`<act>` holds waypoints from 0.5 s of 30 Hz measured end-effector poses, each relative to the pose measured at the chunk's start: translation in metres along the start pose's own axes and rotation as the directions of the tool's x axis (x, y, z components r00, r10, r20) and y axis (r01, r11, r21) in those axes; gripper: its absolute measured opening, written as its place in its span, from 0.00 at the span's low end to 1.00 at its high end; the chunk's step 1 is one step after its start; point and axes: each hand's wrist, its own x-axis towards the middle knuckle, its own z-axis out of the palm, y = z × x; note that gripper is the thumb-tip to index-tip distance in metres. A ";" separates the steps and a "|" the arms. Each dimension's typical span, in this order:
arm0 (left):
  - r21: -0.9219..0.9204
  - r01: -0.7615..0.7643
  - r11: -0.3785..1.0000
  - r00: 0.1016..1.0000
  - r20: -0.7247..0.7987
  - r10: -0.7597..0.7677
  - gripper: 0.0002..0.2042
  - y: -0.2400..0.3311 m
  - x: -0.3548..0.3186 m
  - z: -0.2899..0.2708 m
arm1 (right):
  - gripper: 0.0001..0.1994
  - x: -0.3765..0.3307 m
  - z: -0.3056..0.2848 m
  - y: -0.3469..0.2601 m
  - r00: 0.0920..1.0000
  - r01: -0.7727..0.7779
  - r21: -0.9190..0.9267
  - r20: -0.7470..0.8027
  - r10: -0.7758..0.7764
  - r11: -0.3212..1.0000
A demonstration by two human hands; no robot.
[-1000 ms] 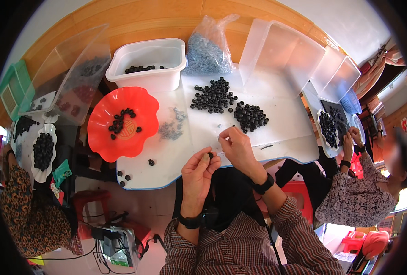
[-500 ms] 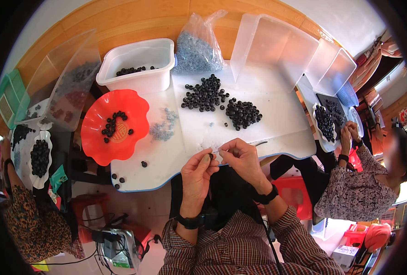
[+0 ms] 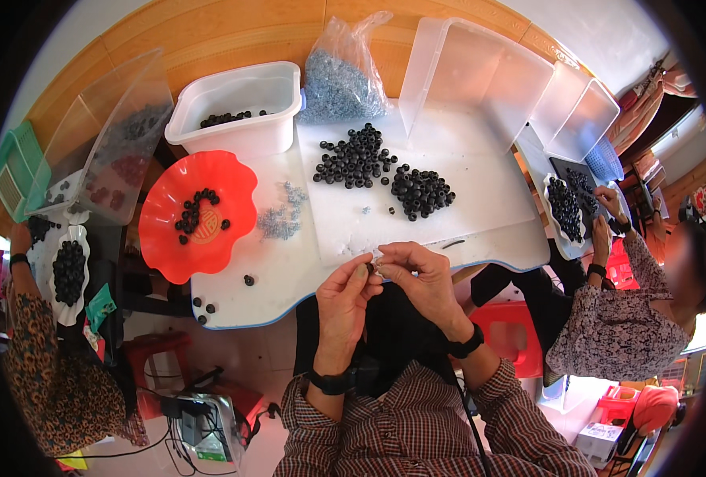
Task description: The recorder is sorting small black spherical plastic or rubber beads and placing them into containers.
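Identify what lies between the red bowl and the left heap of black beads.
The head view shows a loose scatter of small bluish pieces between the red bowl and the left heap of black beads.

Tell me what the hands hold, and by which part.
The left hand pinches a black bead by its sides; what the right hand holds, I cannot tell.

Exposure: bright, even | Highlights: opening (image 3: 703, 332) at right rim clipped white | Glare: pale sheen on translucent bin (image 3: 480, 87) | Shadow: dark beneath surface (image 3: 285, 277) | Focus: centre sharp | Distortion: fisheye bending, black corners
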 end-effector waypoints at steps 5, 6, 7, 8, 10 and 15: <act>0.041 -0.003 0.999 1.000 -0.006 0.003 0.11 0.000 -0.002 0.002 | 0.12 0.000 0.002 -0.007 1.000 0.013 -0.039 0.009 -0.012 0.999; 0.040 -0.003 0.999 1.000 -0.006 0.004 0.11 -0.001 -0.002 0.002 | 0.13 0.000 0.002 -0.007 1.000 0.013 -0.057 0.007 -0.013 0.998; 0.049 -0.007 0.999 1.000 -0.002 0.008 0.11 -0.001 -0.002 0.001 | 0.13 -0.001 0.002 -0.007 1.000 0.013 -0.075 0.004 -0.013 0.997; 0.058 -0.012 0.998 1.000 0.002 0.011 0.11 -0.002 -0.002 0.001 | 0.13 -0.001 0.002 -0.007 1.000 0.013 -0.075 0.005 -0.013 0.997; 0.075 -0.020 0.997 1.000 0.000 0.020 0.11 -0.002 -0.003 0.002 | 0.13 0.000 0.002 -0.007 1.000 0.030 -0.108 0.011 -0.029 0.994; 0.158 -0.040 0.987 0.999 0.012 0.039 0.11 -0.002 -0.003 -0.002 | 0.13 0.001 0.000 -0.011 0.995 0.090 -0.246 0.055 -0.078 0.965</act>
